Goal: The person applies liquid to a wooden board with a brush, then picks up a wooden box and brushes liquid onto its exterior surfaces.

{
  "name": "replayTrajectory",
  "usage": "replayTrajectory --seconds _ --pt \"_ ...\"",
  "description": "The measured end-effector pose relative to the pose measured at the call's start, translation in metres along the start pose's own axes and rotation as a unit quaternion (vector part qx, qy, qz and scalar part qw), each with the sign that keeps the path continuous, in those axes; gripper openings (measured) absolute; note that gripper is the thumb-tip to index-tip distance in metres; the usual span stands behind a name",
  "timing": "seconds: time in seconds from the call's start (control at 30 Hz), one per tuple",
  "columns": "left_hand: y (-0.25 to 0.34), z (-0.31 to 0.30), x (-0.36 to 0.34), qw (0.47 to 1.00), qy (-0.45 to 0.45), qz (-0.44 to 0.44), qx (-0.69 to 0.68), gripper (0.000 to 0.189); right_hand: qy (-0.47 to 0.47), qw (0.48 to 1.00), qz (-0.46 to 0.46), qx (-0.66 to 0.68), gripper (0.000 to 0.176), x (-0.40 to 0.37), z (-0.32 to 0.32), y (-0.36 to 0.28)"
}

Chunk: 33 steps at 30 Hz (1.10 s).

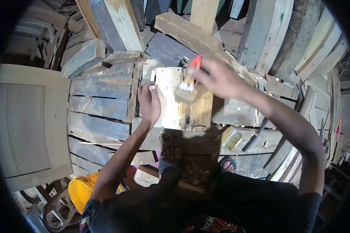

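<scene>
My right hand [216, 79] is closed around the red handle of a paintbrush [186, 93], its wide bristle end pointing down over a wooden piece. That piece has a pale, brightly lit face [169, 105] on the left and a browner, grained face [200, 112] on the right, with dark marks near its lower end. At the left edge of the pale face, my left hand [149, 103] grips with the thumb on top and the fingers curled at the side. The brush is a little blurred and overlaps the line between the two faces.
A glass jar with yellowish contents [232, 139] is on the plank surface [99, 106], to the right of my feet. Wood blocks [173, 50] and upright boards [256, 35] stand behind the work. A panelled door [29, 128] is at left, above a yellow bucket [81, 192].
</scene>
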<state>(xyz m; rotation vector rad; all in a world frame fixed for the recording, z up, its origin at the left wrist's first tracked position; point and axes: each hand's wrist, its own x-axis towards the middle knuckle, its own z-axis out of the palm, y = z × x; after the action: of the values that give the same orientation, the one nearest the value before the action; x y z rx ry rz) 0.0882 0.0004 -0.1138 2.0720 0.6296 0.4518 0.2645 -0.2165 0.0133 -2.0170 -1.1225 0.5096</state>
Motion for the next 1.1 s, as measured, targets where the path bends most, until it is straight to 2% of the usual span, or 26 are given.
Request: replayTrajectory --seconds 0.07,0.13,0.27,0.3,0.33,0.47,0.57,0.6,0.67,0.7,0.73,0.77,0.83,0.9,0.93,0.97,1.0,1.03,1.1 --pt "0.005 0.000 0.000 0.997 0.003 0.017 0.081 0.033 0.043 0.980 0.128 0.144 0.046 0.021 -0.012 0.014" --pt "0.002 0.004 0.000 0.997 0.022 0.032 0.074 0.032 0.090 0.977 0.125 0.145 0.047 0.039 -0.024 0.037" --pt "0.000 0.004 0.002 0.997 0.016 0.040 0.064 0.030 0.138 0.990 0.018 0.008 0.042 0.052 -0.033 0.057" --pt "0.002 0.004 0.001 0.996 0.020 0.043 0.071 0.030 0.102 0.993 -0.026 -0.050 0.036 0.045 -0.038 0.038" --pt "-0.001 0.004 0.001 0.996 0.024 0.044 0.078 0.030 0.110 0.991 -0.062 -0.042 0.035 0.038 -0.030 0.032" --pt "-0.008 0.006 0.002 0.996 0.023 0.049 0.069 0.031 -0.065 0.948 -0.246 -0.192 0.031 -0.002 0.009 0.010" --pt "-0.005 0.005 0.002 1.000 0.004 -0.006 0.024 0.033 -0.172 0.955 -0.218 -0.106 0.027 -0.034 0.013 -0.027" --pt "-0.004 0.006 0.002 1.000 -0.003 -0.024 0.008 0.033 -0.154 0.965 -0.204 -0.057 0.028 -0.032 0.009 -0.025" --pt "-0.008 0.007 0.002 0.999 0.012 0.014 0.032 0.034 -0.115 0.978 -0.170 0.041 0.030 -0.025 -0.007 -0.017" --pt "-0.007 0.005 0.001 0.997 0.013 0.031 0.065 0.034 -0.162 0.986 -0.025 0.040 0.035 -0.019 -0.029 -0.019" --pt "-0.005 0.004 0.002 0.994 0.016 0.048 0.098 0.034 -0.127 0.989 -0.009 0.071 0.042 -0.011 -0.035 0.008" --pt "-0.001 0.007 0.001 0.994 0.045 0.048 0.086 0.036 -0.091 0.985 0.078 0.127 0.045 -0.005 -0.044 0.023" --pt "-0.001 0.006 0.001 0.997 0.038 0.033 0.063 0.041 0.017 0.971 0.171 0.169 0.043 0.002 -0.060 0.045" --pt "0.000 0.005 0.001 0.998 0.025 0.025 0.045 0.045 0.075 0.968 0.175 0.166 0.042 0.009 -0.072 0.063" --pt "0.004 0.006 -0.001 0.995 0.050 0.047 0.076 0.039 0.104 0.965 0.176 0.164 0.041 0.009 -0.076 0.067" --pt "0.008 0.005 -0.001 0.997 0.032 0.034 0.064 0.044 0.118 0.972 0.146 0.143 0.039 0.007 -0.078 0.071" --pt "0.009 0.002 0.000 0.998 0.015 0.020 0.053 0.049 0.117 0.988 0.097 0.036 0.038 0.007 -0.080 0.074" --pt "0.008 0.001 0.002 0.997 0.008 0.044 0.064 0.052 0.107 0.990 0.087 0.041 0.034 0.000 -0.079 0.059" --pt "0.010 0.002 -0.001 0.997 0.011 0.032 0.065 0.052 0.056 0.998 0.021 -0.012 0.030 -0.017 -0.071 0.031"
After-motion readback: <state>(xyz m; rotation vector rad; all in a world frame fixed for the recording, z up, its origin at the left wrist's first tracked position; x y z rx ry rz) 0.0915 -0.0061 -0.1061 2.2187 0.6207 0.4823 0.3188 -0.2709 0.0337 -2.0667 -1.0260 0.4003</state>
